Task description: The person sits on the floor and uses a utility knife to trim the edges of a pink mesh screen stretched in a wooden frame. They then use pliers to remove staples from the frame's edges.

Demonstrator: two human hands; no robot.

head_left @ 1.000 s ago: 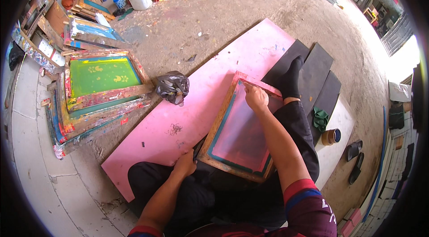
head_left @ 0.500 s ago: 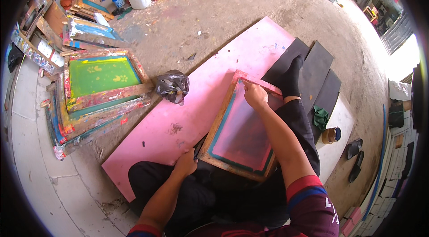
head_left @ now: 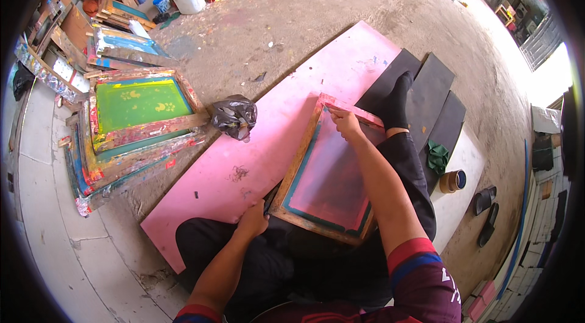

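Observation:
A wooden-framed printing screen [head_left: 317,171] with a teal border and pale, see-through mesh lies tilted across my lap and the pink board. My right hand [head_left: 347,125] is closed at its far left corner, fingertips down by the mesh edge; whatever it pinches is too small to name. Beside the near left corner, my left hand [head_left: 253,221] is a fist around a dark, narrow thing, mostly hidden. My black-socked foot [head_left: 399,101] rests just past the screen's far right corner.
Beneath lies a pink board [head_left: 244,158] bearing a crumpled black plastic bag [head_left: 234,117]. Paint-stained screens [head_left: 143,104] are stacked left. Dark boards [head_left: 429,91], a green cloth [head_left: 437,155], a tape roll [head_left: 452,182] and sandals [head_left: 485,216] are at right. Two people are farther off.
My right hand has shifted slightly left and away from me along the screen's far corner. My left hand and the screen stay nearly in place.

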